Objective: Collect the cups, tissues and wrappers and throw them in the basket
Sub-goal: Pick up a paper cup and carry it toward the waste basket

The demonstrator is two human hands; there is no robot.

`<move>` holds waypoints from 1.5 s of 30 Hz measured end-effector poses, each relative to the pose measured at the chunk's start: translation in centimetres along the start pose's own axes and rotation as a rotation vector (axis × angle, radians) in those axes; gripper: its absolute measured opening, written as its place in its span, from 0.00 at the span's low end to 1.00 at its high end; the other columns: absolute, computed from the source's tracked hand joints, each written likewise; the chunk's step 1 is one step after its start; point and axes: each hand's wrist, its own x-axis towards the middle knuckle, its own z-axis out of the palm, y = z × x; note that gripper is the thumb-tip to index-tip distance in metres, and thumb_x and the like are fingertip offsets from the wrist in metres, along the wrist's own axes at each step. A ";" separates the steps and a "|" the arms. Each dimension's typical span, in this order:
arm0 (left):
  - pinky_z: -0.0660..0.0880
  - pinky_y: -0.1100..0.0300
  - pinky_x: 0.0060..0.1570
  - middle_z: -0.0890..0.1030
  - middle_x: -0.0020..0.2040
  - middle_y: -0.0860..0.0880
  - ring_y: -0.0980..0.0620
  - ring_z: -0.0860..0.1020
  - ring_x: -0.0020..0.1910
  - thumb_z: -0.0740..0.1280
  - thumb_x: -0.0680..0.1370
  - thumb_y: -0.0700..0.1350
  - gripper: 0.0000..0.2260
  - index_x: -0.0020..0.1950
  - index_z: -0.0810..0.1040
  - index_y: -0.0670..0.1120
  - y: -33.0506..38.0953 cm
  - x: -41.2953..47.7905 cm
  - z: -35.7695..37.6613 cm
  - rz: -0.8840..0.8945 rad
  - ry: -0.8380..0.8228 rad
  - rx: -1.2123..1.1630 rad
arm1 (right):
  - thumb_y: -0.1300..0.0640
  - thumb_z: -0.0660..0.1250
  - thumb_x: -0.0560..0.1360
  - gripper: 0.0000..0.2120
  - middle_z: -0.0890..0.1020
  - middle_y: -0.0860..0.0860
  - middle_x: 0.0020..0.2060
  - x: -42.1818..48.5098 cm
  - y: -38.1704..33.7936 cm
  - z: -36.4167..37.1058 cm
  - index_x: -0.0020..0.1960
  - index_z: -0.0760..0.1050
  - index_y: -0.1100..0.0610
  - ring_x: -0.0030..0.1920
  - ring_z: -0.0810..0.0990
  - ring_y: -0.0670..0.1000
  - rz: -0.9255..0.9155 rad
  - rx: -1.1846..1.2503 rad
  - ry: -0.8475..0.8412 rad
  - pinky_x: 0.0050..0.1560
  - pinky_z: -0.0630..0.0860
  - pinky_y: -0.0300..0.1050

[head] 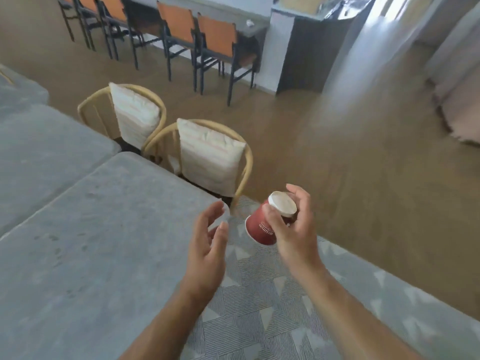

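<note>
Fingers [302,201] around one red cup [259,229]

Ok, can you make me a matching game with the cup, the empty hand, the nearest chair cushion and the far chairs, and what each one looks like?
Things:
1. paper cup
2. left hand
3. nearest cushion
4. far chair backs

Looks:
A. orange
B. open, holding nothing
C. red, held bottom-up by the right hand
D. white

Pairs: 1-C, 2-B, 3-D, 4-A.
</note>
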 end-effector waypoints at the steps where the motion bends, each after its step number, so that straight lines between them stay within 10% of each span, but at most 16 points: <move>1: 0.75 0.51 0.71 0.78 0.70 0.55 0.61 0.76 0.69 0.62 0.82 0.52 0.21 0.74 0.73 0.47 0.3 0.2 2.4 0.003 -0.035 -0.003 | 0.37 0.73 0.69 0.34 0.80 0.42 0.58 0.6 0.1 -2.5 0.72 0.68 0.43 0.57 0.82 0.43 0.001 -0.002 0.035 0.60 0.79 0.44; 27: 0.73 0.69 0.64 0.79 0.69 0.54 0.58 0.76 0.71 0.62 0.82 0.49 0.17 0.72 0.76 0.51 2.5 33.4 38.0 0.085 -0.551 -0.044 | 0.42 0.74 0.70 0.24 0.84 0.42 0.51 36.8 3.8 -24.2 0.65 0.75 0.42 0.54 0.85 0.48 0.070 0.052 0.511 0.60 0.81 0.48; 45: 0.76 0.51 0.70 0.79 0.70 0.55 0.57 0.76 0.71 0.62 0.80 0.59 0.24 0.73 0.75 0.50 1.3 58.8 59.6 0.167 -0.487 -0.036 | 0.47 0.74 0.74 0.19 0.82 0.35 0.48 68.8 9.7 -34.1 0.64 0.74 0.44 0.48 0.82 0.40 0.029 0.071 0.486 0.47 0.77 0.33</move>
